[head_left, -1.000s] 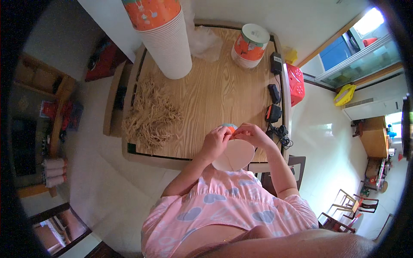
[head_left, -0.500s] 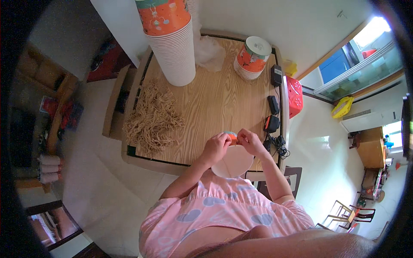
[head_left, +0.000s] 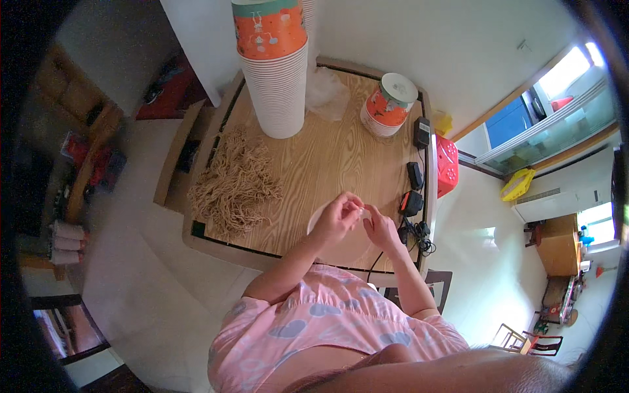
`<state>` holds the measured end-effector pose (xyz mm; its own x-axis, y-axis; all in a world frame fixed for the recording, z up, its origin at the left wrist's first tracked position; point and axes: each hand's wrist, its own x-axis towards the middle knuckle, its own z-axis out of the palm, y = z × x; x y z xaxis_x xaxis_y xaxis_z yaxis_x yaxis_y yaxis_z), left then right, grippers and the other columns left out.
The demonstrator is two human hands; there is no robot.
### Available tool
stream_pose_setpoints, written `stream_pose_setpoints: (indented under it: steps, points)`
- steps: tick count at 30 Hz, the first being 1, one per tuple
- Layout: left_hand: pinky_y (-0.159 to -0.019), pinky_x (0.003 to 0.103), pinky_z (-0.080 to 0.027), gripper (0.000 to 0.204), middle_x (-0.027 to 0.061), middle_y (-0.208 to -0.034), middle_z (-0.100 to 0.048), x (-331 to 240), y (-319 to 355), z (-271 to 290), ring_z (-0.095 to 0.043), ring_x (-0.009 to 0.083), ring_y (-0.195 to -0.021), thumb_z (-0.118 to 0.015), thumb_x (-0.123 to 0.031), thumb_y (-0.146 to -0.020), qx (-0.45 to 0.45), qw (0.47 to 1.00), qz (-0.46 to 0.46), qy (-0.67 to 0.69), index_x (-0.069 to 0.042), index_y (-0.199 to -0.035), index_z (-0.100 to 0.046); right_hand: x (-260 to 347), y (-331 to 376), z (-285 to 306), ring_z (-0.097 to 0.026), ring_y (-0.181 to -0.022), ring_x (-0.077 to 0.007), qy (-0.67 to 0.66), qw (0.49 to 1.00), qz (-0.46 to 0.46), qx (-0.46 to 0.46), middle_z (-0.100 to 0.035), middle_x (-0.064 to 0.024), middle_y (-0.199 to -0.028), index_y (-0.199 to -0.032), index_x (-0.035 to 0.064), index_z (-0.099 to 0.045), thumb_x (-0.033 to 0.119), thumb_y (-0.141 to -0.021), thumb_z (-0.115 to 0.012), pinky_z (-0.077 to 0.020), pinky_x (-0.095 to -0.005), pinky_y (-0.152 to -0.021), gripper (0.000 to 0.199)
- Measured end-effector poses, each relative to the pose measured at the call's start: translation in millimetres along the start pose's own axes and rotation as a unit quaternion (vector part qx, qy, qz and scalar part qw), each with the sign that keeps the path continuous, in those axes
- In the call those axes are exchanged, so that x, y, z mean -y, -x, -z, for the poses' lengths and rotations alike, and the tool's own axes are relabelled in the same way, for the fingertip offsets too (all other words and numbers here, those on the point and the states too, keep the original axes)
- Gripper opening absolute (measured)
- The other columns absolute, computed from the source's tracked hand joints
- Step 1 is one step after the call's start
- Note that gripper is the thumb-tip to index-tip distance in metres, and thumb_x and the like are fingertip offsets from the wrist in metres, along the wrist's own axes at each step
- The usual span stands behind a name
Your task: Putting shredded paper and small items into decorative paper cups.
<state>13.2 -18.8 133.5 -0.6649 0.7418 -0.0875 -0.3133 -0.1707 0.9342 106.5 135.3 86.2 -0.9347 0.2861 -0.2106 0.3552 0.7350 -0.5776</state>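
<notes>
Left hand [head_left: 336, 219] and right hand [head_left: 381, 229] both pinch the rim of a white paper cup [head_left: 350, 243] at the table [head_left: 327, 164] edge. Pile of tan strings [head_left: 234, 183] to the left, tall cup stack [head_left: 275, 72] beyond.

An orange-and-teal printed cup [head_left: 268, 29] tops a white stack [head_left: 280, 98] beside tan fibre strands [head_left: 234, 185] on the light wood-grain table [head_left: 327, 164].
</notes>
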Motion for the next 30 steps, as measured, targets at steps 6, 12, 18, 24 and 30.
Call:
stream_pose_setpoints:
  steps: [6, 12, 18, 24, 30]
  points:
    - [-0.061, 0.030, -0.044, 0.006, 0.0086, -0.073, -0.055, -9.1, 10.1, -23.0, -0.055, 0.0178, -0.065, -0.050, -0.005, -0.081, 0.024, 0.956, -0.157, -0.247, -0.004, -0.086, -0.052, -27.4, -20.5, -33.6, -0.056, -0.075, -0.0429, -0.219, 0.965, 0.107, -0.097, -0.058, -0.0255, -0.079, -0.108, 0.0066, -0.045, 0.010, -0.076, -0.051, -0.0443, -0.0483, -0.063, 0.033]
    - [-0.060, 0.034, -0.044, 0.008, 0.0145, -0.072, -0.054, -21.0, 8.5, -19.1, -0.057, 0.0242, -0.066, -0.046, -0.005, -0.081, -0.045, 0.930, -0.227, -0.286, -0.004, -0.086, -0.051, 0.7, -19.8, -21.8, -0.056, -0.075, -0.0434, -0.106, 0.960, 0.225, -0.128, -0.057, -0.0269, -0.076, -0.104, 0.0012, -0.048, 0.010, -0.078, -0.048, -0.0447, -0.0478, -0.065, 0.028]
    - [-0.053, 0.015, -0.039, 0.020, -0.0016, -0.077, -0.050, -48.7, 5.1, 24.8, -0.045, 0.0037, -0.059, -0.053, -0.011, -0.081, -0.093, 0.995, -0.044, 0.003, -0.008, -0.100, -0.049, 11.7, -30.3, -17.6, -0.056, -0.081, -0.0424, -0.083, 0.990, -0.034, -0.106, -0.058, -0.0274, -0.082, -0.107, 0.0037, -0.048, 0.011, -0.078, -0.045, -0.0450, -0.0475, -0.068, 0.030]
    - [-0.062, 0.021, -0.047, 0.019, 0.0034, -0.085, -0.056, -47.0, 6.2, 26.9, -0.057, 0.0104, -0.073, -0.053, -0.003, -0.080, -0.082, 0.988, -0.111, -0.064, -0.005, -0.099, -0.051, 12.5, -27.1, -23.2, -0.057, -0.084, -0.0394, -0.116, 0.990, -0.047, -0.071, -0.059, -0.0249, -0.086, -0.116, 0.0054, -0.043, 0.017, -0.078, -0.054, -0.0463, -0.0442, -0.069, 0.041]
    - [-0.067, 0.025, -0.048, 0.023, 0.0074, -0.080, -0.058, -38.0, 5.5, 23.2, -0.060, 0.0139, -0.081, -0.048, 0.009, -0.075, 0.013, 0.956, -0.099, -0.275, -0.002, -0.096, -0.052, 52.5, -6.1, 15.0, -0.050, -0.103, -0.0217, -0.151, 0.982, 0.061, -0.092, -0.051, -0.0109, -0.110, -0.124, 0.0081, -0.039, 0.013, -0.067, -0.073, -0.0428, -0.0328, -0.081, 0.067]
